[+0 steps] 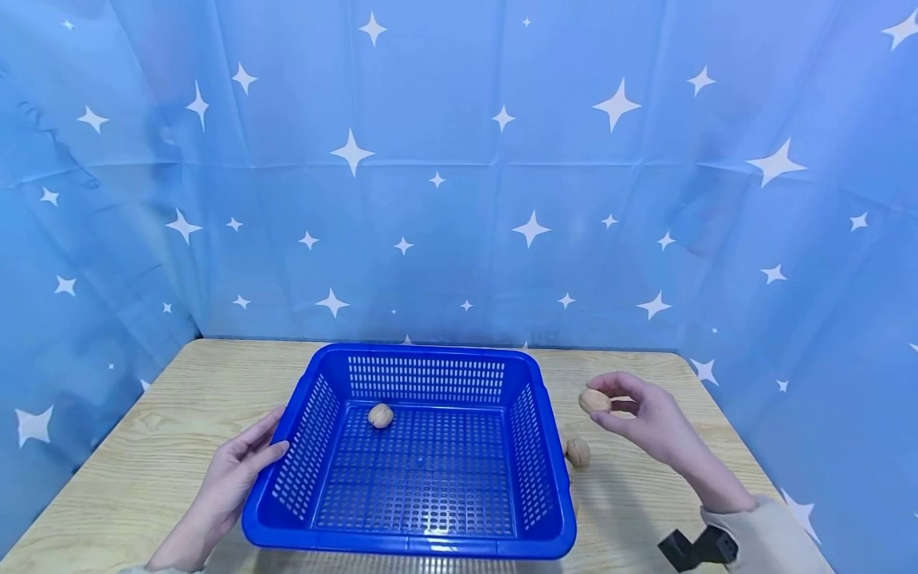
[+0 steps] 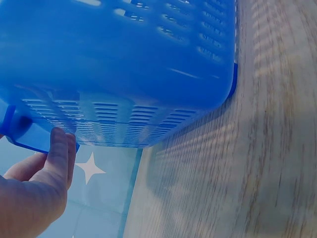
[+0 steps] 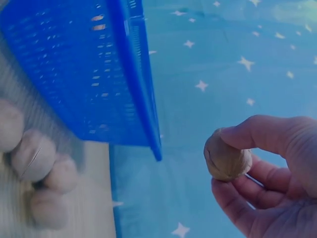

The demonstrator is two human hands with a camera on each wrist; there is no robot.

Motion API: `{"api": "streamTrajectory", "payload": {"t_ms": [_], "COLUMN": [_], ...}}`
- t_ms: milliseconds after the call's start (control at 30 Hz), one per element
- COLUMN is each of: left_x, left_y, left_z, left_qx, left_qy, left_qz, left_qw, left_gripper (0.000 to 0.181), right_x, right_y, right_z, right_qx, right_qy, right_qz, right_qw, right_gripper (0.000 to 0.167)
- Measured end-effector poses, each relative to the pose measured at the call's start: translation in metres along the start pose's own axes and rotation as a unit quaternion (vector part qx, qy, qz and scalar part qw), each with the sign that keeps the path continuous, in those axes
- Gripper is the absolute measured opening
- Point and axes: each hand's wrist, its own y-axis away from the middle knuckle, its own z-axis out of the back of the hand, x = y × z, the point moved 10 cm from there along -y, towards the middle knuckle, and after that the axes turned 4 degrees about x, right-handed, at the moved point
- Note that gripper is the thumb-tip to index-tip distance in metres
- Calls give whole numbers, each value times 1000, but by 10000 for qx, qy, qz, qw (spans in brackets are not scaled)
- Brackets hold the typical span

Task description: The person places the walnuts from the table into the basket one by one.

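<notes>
Starry blue curtain [image 1: 445, 96], wooden bench [image 1: 179, 414]: walnut [image 1: 594, 401] held above, beside a blue basket [image 1: 409, 544].
Right hand [image 1: 649, 418], fingers curled, pinches it; left hand's [image 1: 233, 474] fingers clasp the basket's rim; second walnut [image 1: 381, 415] lies inside, other walnuts [image 1: 578, 453] alongside.

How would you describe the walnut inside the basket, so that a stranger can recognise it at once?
Start from the big blue basket, whose left rim the left hand holds. On its slotted floor, near the far left corner, lies a single tan walnut. It is the only one visible inside; the other walnuts are outside, one of them in the right hand.
</notes>
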Motion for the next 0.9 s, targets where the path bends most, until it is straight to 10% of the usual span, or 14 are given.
{"api": "streamTrajectory", "payload": {"t_ms": [900], "left_x": [0], "left_y": [0], "left_z": [0], "left_qx": [-134], "left_qy": [35], "left_qz": [147], "left_qw": [9998], "left_gripper": [67], "right_x": [61], "right_y": [-65], "right_z": [-78], "right_qx": [862], "right_qy": [-538], "right_qz": [548], "right_qw": [9933], "right_gripper": [26]}}
